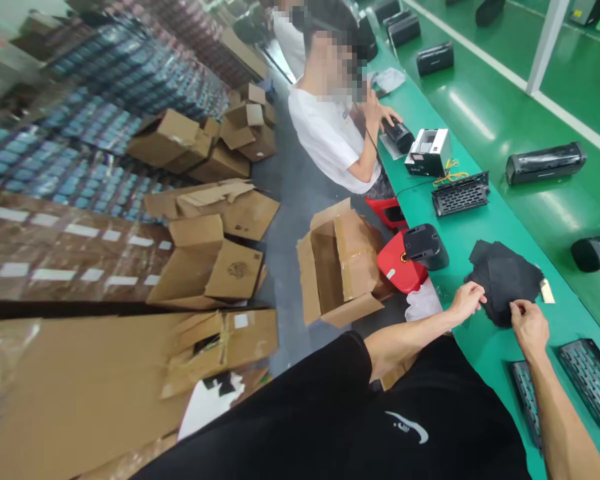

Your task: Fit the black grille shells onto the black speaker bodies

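the wearer's black shirt [330,407] lay nearest, its front close against the green desk [463,237]. beside the right forearm were two black grilles, one [524,393] partly behind it, the other [590,380] past it near the desk's outer edge; an elbow kept up would have suited that narrow gap.

the right hand [533,327] was at the lower edge of the black cloth [513,277], its thumb and forefinger narrow and seemingly pinching that edge. the left hand [465,303] was at the cloth's left side, fingers curled close together; whether they gripped any of it, i could not tell. the cloth lay on the desk between and beyond the hands, in overlapping layers with uneven corners. i judged that such handling asked for a light pinch on one layer only, both edges drawn evenly so that no crease formed and the layers beneath stayed put.

a small tan piece [547,291] touched or nearly touched the cloth's right side, worth keeping clear of the fabric. farther along stood another grille [461,193], then a box [429,152], and a co-worker [325,133] with both hands at a dark speaker [399,137].
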Demonstrator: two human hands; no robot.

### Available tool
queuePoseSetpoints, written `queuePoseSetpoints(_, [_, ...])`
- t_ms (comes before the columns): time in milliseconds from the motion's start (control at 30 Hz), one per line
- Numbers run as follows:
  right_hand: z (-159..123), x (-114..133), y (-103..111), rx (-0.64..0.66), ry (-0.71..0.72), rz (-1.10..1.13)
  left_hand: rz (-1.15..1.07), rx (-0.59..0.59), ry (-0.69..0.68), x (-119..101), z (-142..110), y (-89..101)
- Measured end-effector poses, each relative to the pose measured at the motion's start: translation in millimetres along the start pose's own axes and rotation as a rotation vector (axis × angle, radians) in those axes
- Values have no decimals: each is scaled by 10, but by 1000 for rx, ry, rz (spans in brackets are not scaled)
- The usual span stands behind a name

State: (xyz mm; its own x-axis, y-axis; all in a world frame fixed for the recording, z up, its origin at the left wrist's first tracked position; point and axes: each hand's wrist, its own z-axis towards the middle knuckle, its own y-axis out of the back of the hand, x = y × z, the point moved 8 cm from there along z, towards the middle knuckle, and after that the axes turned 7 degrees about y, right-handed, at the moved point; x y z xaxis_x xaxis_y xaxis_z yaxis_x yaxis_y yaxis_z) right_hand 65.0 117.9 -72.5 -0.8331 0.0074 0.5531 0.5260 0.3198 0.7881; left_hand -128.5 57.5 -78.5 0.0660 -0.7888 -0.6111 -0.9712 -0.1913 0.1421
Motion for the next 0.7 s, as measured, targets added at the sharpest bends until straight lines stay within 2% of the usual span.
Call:
queuePoseSetpoints(100, [-32,-55,59,12,17,-18,-51,29,44,53,-46,-129])
queuePoseSetpoints(200, [-57,-30,11,7,22,-15,-54,1,60,54,-44,-206])
queuePoseSetpoints(300, [-59,-32,-25,-8,4,24,-30,-34,60,32,-18,-209])
queuePoseSetpoints(400, [-55,-78,34,-22,-21,99,-5,-60,53,14,-3,-161])
queuePoseSetpoints(467, [-68,-96,79,-12,-43,161,9,-29,56,7,-4,-169])
queuePoseSetpoints(567, [-124,-49,107,3,-59,249,37,89,37,-32,-23,-282])
queuePoseSetpoints(700, [-222,-18,150,-72,-105,308,88,138,-56,-145,-38,-373])
